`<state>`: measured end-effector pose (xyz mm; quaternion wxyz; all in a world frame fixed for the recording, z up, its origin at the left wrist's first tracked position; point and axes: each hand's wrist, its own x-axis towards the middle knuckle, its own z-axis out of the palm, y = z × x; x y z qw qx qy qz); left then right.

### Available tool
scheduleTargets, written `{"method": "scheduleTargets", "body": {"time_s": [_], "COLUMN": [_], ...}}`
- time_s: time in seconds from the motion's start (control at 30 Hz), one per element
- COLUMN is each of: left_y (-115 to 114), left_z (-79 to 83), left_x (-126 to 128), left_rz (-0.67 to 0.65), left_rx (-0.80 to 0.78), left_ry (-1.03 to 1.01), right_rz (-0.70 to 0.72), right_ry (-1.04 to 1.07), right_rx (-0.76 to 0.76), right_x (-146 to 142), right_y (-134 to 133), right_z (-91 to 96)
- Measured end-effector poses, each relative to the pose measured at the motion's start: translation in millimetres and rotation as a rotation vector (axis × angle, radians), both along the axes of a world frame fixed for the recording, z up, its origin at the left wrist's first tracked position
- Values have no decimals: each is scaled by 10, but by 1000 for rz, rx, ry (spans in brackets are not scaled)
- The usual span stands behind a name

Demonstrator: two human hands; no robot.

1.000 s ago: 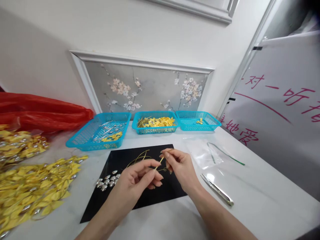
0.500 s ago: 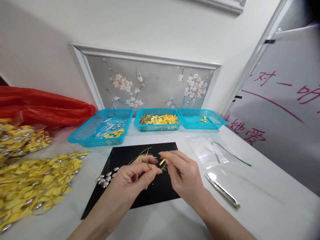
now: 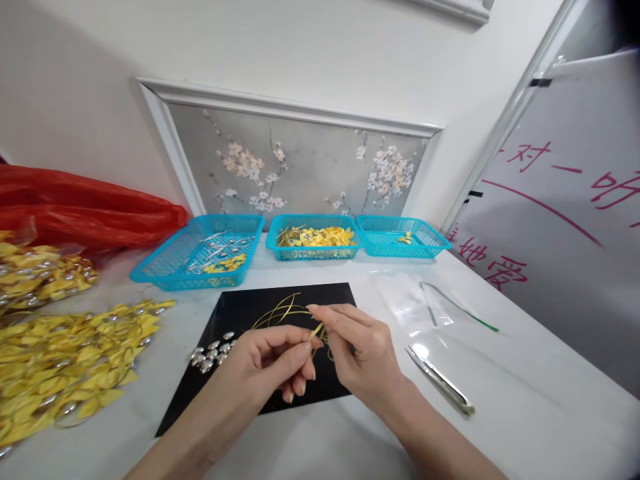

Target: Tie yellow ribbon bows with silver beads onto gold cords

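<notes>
Thumb and fingers of my left hand (image 3: pixel 280 363) pinch a thin gold cord over the black mat. My right hand (image 3: pixel 357 340) is closed on the same cord just to the right, its fingertips almost touching the left ones. A short flat gold piece shows between the two sets of fingertips. Loops of the gold cord (image 3: pixel 280 312) spread behind the left hand, and more strands hang under the right fingers. Several shiny silver beads (image 3: pixel 207 360) lie on the black mat (image 3: pixel 240 303), left of my left hand. The fingers partly hide the cord ends.
Tweezers (image 3: pixel 440 381) lie right of my right arm. Behind them are a clear plastic bag (image 3: pixel 400 300) and a green cord (image 3: pixel 465 309). Blue baskets (image 3: pixel 150 270) line the back. Yellow ribbon pieces with silver beads (image 3: pixel 75 363) cover the left, below red plastic (image 3: pixel 90 207).
My hands have come closer together, and the gold piece now reaches the left fingertips. The left hand's lower fingers have curled down into view. The whole view has shifted slightly.
</notes>
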<state>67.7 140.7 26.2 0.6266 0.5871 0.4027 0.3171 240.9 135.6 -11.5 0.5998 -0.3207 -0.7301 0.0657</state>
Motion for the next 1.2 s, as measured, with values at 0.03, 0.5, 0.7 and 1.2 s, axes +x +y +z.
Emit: {"method": "scheduleTargets", "body": {"time_s": [0.03,0.5,0.7,1.2], "left_y": [0,-22,-9,5], "left_z": [0,25,19,25], "left_x": [-4,34,39,16], "left_rz": [-6,46,40,29], "left_rx": [-2,-58,-88,-217], "left_ry": [7,28,15,-101], "right_rz": [0,-6,-19,71], "right_ry": [-7,-71,-104,-121], "right_rx": [-2,16,48,-18], "right_x": [2,12,13,54], "right_y": [2,4,17,3], "right_z": [-2,-19,-18,36]}}
